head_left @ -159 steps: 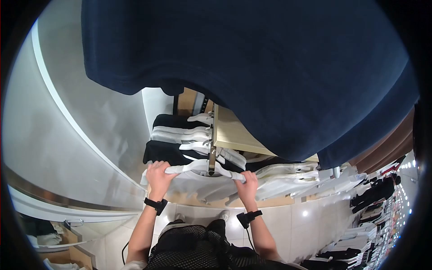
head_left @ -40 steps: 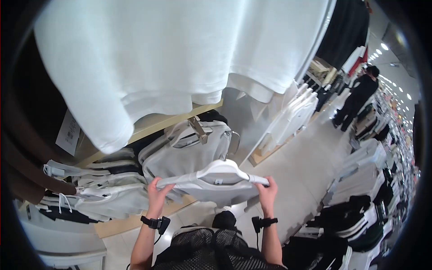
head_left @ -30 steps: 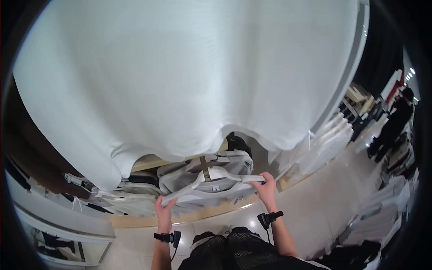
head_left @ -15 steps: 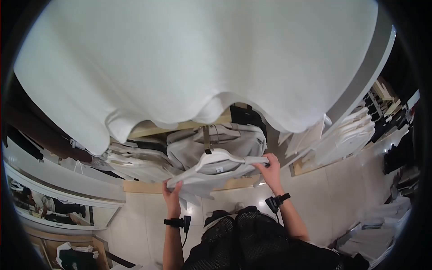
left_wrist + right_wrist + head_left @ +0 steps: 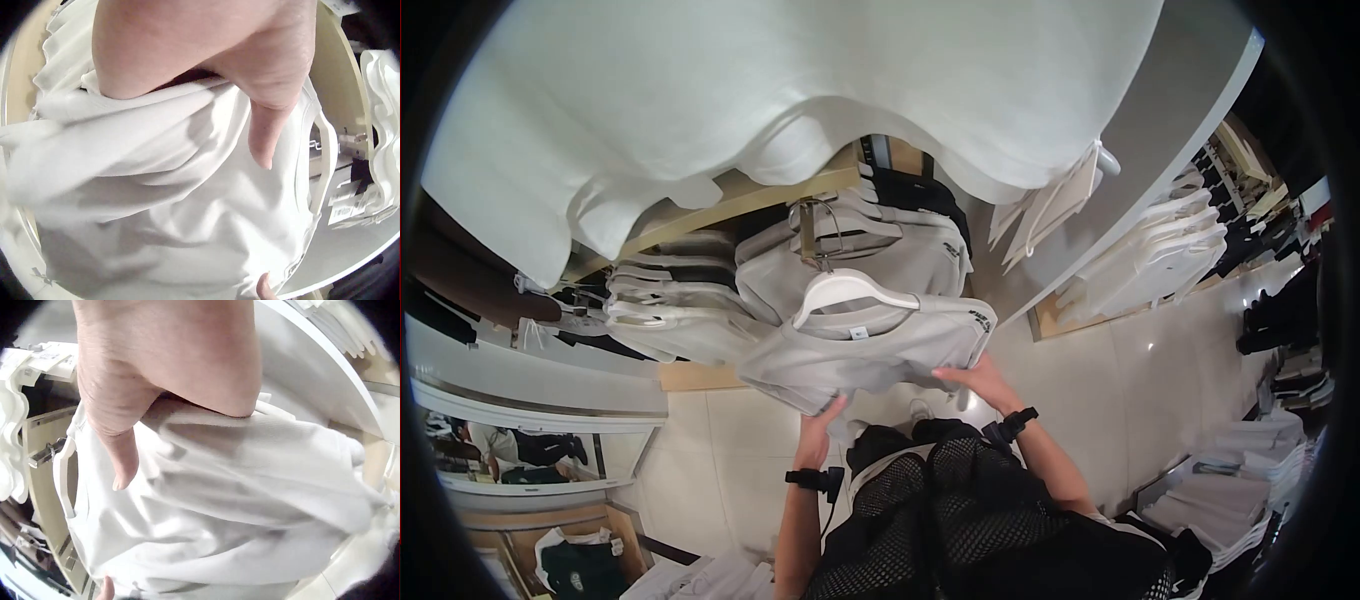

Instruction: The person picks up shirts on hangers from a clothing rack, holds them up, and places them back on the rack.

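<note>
In the head view a pale grey short-sleeved top [image 5: 880,348] hangs on a white hanger [image 5: 852,288] at the front end of a metal rail [image 5: 807,235]. It has a small label inside the neck and dark marks on the right sleeve. My left hand [image 5: 815,430] pinches its left side low down, thumb in front and fingers behind the cloth. The right hand [image 5: 980,380] holds the other side in the same manner. Both wrist views show the thumbs lying over creased fabric [image 5: 194,212], the fingers hidden beneath it.
A large white garment [image 5: 800,80] hangs close overhead. More tops [image 5: 665,325] on hangers stand to the left, white ones [image 5: 1145,255] to the right behind a grey panel [image 5: 1140,150]. A mirror [image 5: 520,455] and a wooden drawer [image 5: 625,540] are at lower left.
Over the last half second my hands moved from the top's shoulders, at the hanger's ends, down to its sides. Earlier, they held a hanger at another rail, under a navy garment.
</note>
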A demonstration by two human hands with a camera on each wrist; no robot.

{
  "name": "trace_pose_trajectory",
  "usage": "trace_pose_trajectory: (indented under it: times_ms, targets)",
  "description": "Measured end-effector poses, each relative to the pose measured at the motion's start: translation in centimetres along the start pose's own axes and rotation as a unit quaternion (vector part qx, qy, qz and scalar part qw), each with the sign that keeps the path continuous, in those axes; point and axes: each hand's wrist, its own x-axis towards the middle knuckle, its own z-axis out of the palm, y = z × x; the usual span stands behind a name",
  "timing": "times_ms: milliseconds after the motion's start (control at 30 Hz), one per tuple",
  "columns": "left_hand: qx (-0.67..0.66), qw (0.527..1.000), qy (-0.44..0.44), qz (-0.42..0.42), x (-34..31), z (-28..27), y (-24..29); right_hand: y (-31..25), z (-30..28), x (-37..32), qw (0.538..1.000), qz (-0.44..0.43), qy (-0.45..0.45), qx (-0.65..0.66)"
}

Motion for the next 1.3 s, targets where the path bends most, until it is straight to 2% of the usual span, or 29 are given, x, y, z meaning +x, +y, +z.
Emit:
trace_pose_trajectory:
  times_ms: [33,67,133,167,233,333,400,433,500,600,633,667,700,733,767,800,833,900,967,1033,1133,1233,1300]
  targets:
    - [-0.001,0.999,-0.033,-0.039,-0.3,0.0,-0.7,0.8,0.1,-0.2,1.0,0.019,-0.015,-0.007]
    - [-0.001,0.999,-0.034,-0.042,-0.8,0.3,-1.2,1.6,0.1,-0.4,1.0,0.021,-0.013,-0.006]
    - [0.019,0.993,-0.08,-0.089,-1.8,1.1,-1.9,3.2,0.4,-0.8,0.997,0.04,-0.069,0.017]
    - [0.019,0.99,-0.1,-0.097,-2.0,1.5,-2.3,4.0,0.3,-0.9,0.997,0.043,-0.066,0.019]
    - [0.027,0.988,-0.116,-0.1,-2.7,2.1,-2.6,4.7,0.2,-1.2,0.988,0.106,-0.111,0.011]
    - [0.051,0.985,-0.131,-0.102,-3.2,1.8,-2.8,4.8,0.1,-1.8,0.983,0.121,-0.136,-0.04]
    - [0.127,0.957,-0.192,-0.177,-3.2,1.0,-2.7,6.3,0.2,-2.1,0.984,0.097,-0.148,-0.036]
    - [0.126,0.958,-0.19,-0.177,-3.4,1.0,-2.4,6.4,0.4,-2.1,0.984,0.07,-0.161,-0.036]
    - [0.184,0.929,-0.231,-0.225,-4.0,1.0,-1.6,6.3,0.3,-2.2,0.977,0.081,-0.185,-0.066]
    - [0.198,0.932,-0.238,-0.188,-4.5,2.1,-0.8,7.1,0.3,-2.3,0.969,0.085,-0.209,-0.098]
    - [0.197,0.932,-0.238,-0.188,-4.3,1.7,-1.5,7.7,0.1,-2.3,0.969,0.08,-0.211,-0.099]
    - [0.194,0.939,-0.194,-0.208,-3.8,1.1,-2.5,8.0,0.0,-2.2,0.969,0.08,-0.21,-0.101]
    - [0.191,0.943,-0.151,-0.229,-3.6,0.4,-3.5,8.4,-0.2,-2.1,0.975,0.064,-0.178,-0.12]
    - [0.19,0.943,-0.151,-0.228,-3.4,-0.4,-4.4,8.7,-0.4,-1.9,0.978,0.047,-0.145,-0.139]
    - [0.194,0.957,-0.133,-0.171,-3.2,-0.9,-4.9,8.8,-1.0,-1.6,0.979,0.046,-0.144,-0.14]
    - [0.197,0.967,-0.114,-0.112,-3.0,-1.4,-5.3,9.0,-2.0,-1.2,0.979,0.074,-0.106,-0.158]
    - [0.196,0.967,-0.115,-0.111,-2.8,-2.7,-6.1,9.1,-2.9,-0.9,0.977,0.102,-0.068,-0.175]
    - [0.187,0.978,-0.032,-0.085,-2.5,-4.4,-6.9,9.1,-4.4,-0.3,0.975,0.115,-0.055,-0.18]
    - [0.186,0.98,-0.023,-0.066,-2.7,-4.8,-7.2,9.1,-5.0,-0.1,0.974,0.123,-0.041,-0.185]
    - [0.188,0.981,-0.013,-0.049,-2.6,-5.1,-7.6,9.3,-4.3,-0.9,0.968,-0.026,-0.015,-0.249]
    - [0.194,0.98,-0.009,-0.039,-2.4,-5.7,-9.2,9.7,-4.5,-0.7,0.969,-0.014,0.003,-0.246]
    - [0.199,0.977,0.011,-0.08,-2.4,-7.1,-10.1,10.0,-4.6,0.0,0.962,0.023,0.023,-0.272]
    - [0.247,0.967,0.002,-0.063,-2.2,-7.9,-10.4,9.9,-4.1,0.1,0.956,-0.003,0.024,-0.291]
